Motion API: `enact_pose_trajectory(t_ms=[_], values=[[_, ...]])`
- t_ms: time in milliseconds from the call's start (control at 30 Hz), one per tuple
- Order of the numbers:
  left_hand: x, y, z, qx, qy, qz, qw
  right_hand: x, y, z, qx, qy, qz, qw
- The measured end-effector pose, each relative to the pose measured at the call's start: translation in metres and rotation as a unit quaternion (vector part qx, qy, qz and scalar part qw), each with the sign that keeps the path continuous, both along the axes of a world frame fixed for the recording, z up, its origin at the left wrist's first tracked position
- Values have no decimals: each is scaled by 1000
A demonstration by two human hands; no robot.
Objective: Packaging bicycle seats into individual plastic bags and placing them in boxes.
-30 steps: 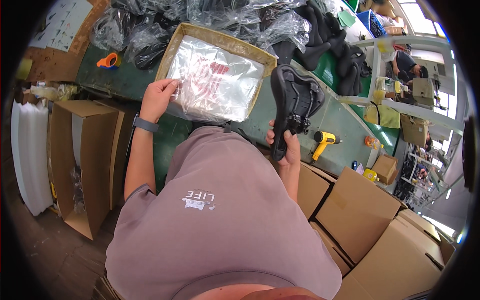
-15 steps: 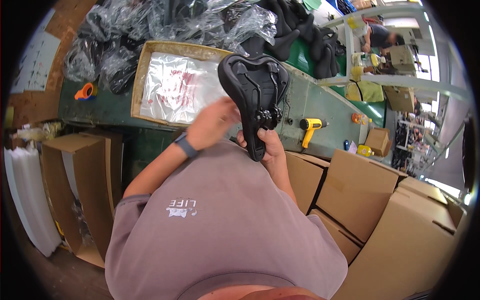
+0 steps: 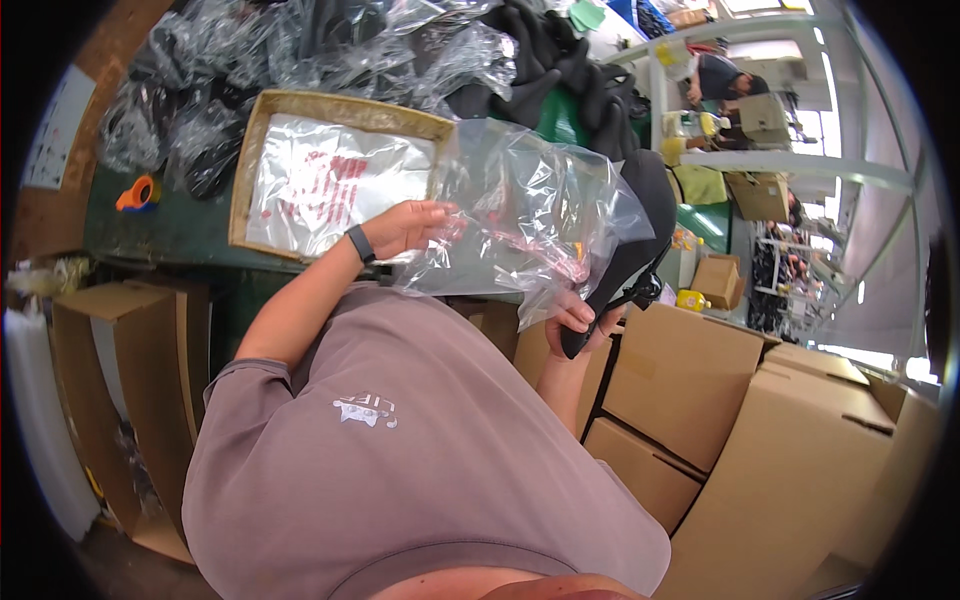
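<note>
A clear plastic bag (image 3: 515,215) with red print stretches between my two hands. My left hand (image 3: 405,228), with a dark band on the wrist, grips the bag's left side between thumb and fingers. At the right, my right hand (image 3: 575,325) is closed around the narrow nose of a black bicycle saddle (image 3: 645,215). The bag's right edge lies at those fingers and against the saddle's side. The saddle stands on edge, its clamp (image 3: 648,288) facing right. Beside my left hand, a shallow cardboard box (image 3: 243,190) holds a stack of flat printed bags (image 3: 310,185).
Saddles in clear wrapping (image 3: 290,50) are heaped at the back of the green bench, with bare black saddles (image 3: 540,75) beside them. An orange tape roll (image 3: 135,194) lies at the left. Cardboard cartons (image 3: 690,380) stand at the right. Another person (image 3: 720,80) sits beyond the metal frame.
My left hand has drawn a clear bag out to the right of the box. The saddle has moved right and turned onto its edge in my right hand.
</note>
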State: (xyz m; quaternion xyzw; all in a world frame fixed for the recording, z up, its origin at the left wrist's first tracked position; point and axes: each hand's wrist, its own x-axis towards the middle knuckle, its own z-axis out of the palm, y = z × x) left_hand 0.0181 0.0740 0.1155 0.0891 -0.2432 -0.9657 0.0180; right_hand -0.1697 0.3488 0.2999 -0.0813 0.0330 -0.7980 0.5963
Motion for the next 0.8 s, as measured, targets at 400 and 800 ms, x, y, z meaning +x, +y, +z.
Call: enact_pose_trajectory(t_ms=[400, 800], values=[[-10, 13, 62, -479, -175, 255, 821, 33, 22, 8, 304, 308, -37, 901], [28, -17, 118, 52, -121, 262, 956, -13, -65, -48, 425, 283, -9, 860]])
